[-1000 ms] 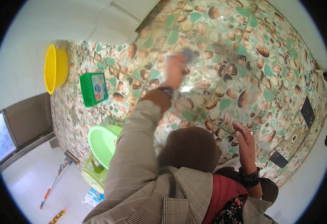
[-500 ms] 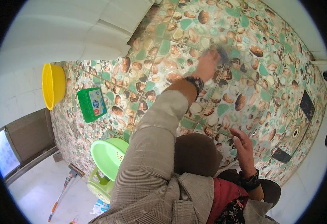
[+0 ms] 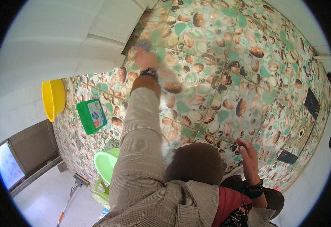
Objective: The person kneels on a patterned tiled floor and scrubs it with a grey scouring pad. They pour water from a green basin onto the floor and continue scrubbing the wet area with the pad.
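Observation:
My left arm, in a grey plaid sleeve, stretches to the far left of the wet, pebble-patterned tile floor [image 3: 226, 90]. My left hand [image 3: 145, 60] is closed on a small blue-grey thing [image 3: 144, 46] pressed to the tiles beside the white fixture; motion blur hides its exact kind, which may be a brush or pad. A whitish, sudsy film lies on the tiles around it. My right hand [image 3: 248, 159] hovers by my brown-clad knee [image 3: 195, 162], fingers stretched out and holding nothing.
A white fixture [image 3: 71, 45] overhangs the upper left. A yellow basin [image 3: 54, 100], a green box [image 3: 91, 116], a light green basin [image 3: 105, 162] and a green stool [image 3: 102, 193] stand at left. A mop [image 3: 71, 195] lies lower left. A round drain [image 3: 301, 132] sits at right.
My left hand has swept leftward across the tiles with the blue-grey thing, from the upper middle to beside the white fixture. My right hand has barely moved.

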A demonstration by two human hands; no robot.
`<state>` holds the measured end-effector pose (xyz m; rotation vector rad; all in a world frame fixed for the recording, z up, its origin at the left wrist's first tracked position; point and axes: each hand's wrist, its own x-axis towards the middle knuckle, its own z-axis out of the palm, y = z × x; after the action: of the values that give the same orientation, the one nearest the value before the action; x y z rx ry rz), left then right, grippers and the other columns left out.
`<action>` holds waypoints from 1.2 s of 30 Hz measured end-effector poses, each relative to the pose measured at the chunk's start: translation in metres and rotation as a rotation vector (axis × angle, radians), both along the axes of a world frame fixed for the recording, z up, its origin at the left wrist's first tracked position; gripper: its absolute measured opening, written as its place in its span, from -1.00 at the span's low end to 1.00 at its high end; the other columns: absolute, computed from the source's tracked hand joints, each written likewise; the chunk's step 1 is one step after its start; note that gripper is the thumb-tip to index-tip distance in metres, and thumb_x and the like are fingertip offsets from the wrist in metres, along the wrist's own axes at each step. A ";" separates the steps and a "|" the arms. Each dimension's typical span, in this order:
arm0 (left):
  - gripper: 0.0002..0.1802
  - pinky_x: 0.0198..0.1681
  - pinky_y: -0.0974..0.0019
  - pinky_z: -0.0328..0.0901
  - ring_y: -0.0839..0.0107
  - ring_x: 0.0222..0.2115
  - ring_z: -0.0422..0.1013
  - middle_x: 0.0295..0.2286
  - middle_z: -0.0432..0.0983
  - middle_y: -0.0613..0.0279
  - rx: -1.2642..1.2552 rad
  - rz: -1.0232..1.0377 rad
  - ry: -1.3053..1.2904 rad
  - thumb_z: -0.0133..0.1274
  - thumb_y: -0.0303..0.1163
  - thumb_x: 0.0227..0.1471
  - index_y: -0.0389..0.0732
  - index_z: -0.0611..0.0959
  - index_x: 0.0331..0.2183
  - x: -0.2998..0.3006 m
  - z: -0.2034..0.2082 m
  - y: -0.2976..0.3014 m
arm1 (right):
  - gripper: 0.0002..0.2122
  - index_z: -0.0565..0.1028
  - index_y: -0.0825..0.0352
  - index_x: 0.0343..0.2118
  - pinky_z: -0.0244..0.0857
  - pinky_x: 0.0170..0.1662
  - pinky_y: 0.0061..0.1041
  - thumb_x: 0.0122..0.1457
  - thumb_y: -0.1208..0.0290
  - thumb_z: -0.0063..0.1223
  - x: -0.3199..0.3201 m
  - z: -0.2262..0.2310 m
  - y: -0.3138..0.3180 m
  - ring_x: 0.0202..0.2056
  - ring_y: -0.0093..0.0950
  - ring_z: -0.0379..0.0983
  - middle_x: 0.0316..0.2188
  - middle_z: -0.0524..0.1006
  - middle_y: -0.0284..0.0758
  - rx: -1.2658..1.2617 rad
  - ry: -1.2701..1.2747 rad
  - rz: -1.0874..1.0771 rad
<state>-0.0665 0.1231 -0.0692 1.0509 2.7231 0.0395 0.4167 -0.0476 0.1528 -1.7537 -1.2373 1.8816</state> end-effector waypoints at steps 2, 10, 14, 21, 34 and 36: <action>-0.73 -0.22 0.27 0.26 0.17 -0.33 0.38 -0.40 0.44 0.10 0.228 -0.394 0.318 0.03 -0.43 -0.25 -0.24 0.48 -0.36 0.062 0.003 0.030 | -0.72 0.39 0.42 -0.09 0.18 -0.07 -0.51 0.16 0.45 -0.18 -0.001 0.000 0.000 -0.10 -0.49 0.31 -0.13 0.42 -0.29 -0.002 -0.030 0.033; -0.56 0.04 0.17 0.11 0.11 -0.02 0.19 -0.08 0.30 0.01 0.388 -1.259 -0.114 -0.06 -0.61 -0.24 -0.24 0.47 -0.18 0.211 0.027 0.002 | -0.70 0.35 0.41 -0.06 0.12 0.02 -0.51 0.14 0.47 -0.18 -0.015 0.007 0.009 -0.07 -0.45 0.32 -0.13 0.42 -0.24 0.034 0.034 0.102; -0.48 0.06 0.20 0.10 0.08 -0.03 0.22 -0.10 0.32 -0.01 0.383 -0.716 -0.120 -0.05 -0.60 -0.23 -0.27 0.39 -0.09 0.072 0.010 -0.023 | -0.70 0.37 0.40 -0.07 0.16 -0.06 -0.55 0.15 0.42 -0.15 -0.008 0.003 0.006 -0.10 -0.49 0.31 -0.13 0.42 -0.28 -0.015 0.019 0.090; -0.58 -0.11 0.16 0.20 0.17 -0.15 0.31 -0.26 0.39 0.08 0.035 -0.438 0.431 0.02 -0.35 -0.17 -0.31 0.48 -0.19 0.004 -0.030 0.050 | -0.71 0.37 0.42 -0.08 0.13 0.02 -0.49 0.13 0.47 -0.17 0.012 -0.004 -0.006 -0.07 -0.44 0.32 -0.13 0.43 -0.23 -0.023 -0.066 -0.014; -0.60 0.01 0.18 0.14 0.10 -0.09 0.24 -0.11 0.32 -0.02 0.484 -0.962 -0.382 -0.14 -0.59 -0.13 -0.25 0.46 -0.15 0.112 0.034 -0.025 | -0.71 0.38 0.38 -0.07 0.17 -0.09 -0.54 0.16 0.41 -0.15 0.002 -0.005 0.004 -0.16 -0.51 0.32 -0.18 0.44 -0.31 0.012 0.041 0.036; -0.59 0.04 0.13 0.10 0.09 -0.04 0.19 -0.09 0.32 -0.02 0.173 -0.629 -0.144 -0.16 -0.34 0.00 -0.28 0.43 -0.09 0.040 0.050 -0.040 | -0.70 0.37 0.38 -0.06 0.16 -0.07 -0.53 0.16 0.41 -0.15 0.004 -0.009 0.003 -0.15 -0.50 0.31 -0.16 0.43 -0.30 0.057 0.027 0.075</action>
<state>-0.0265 0.0834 -0.0195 1.8241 2.1803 0.2367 0.4209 -0.0446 0.1440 -1.6694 -1.3505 1.8843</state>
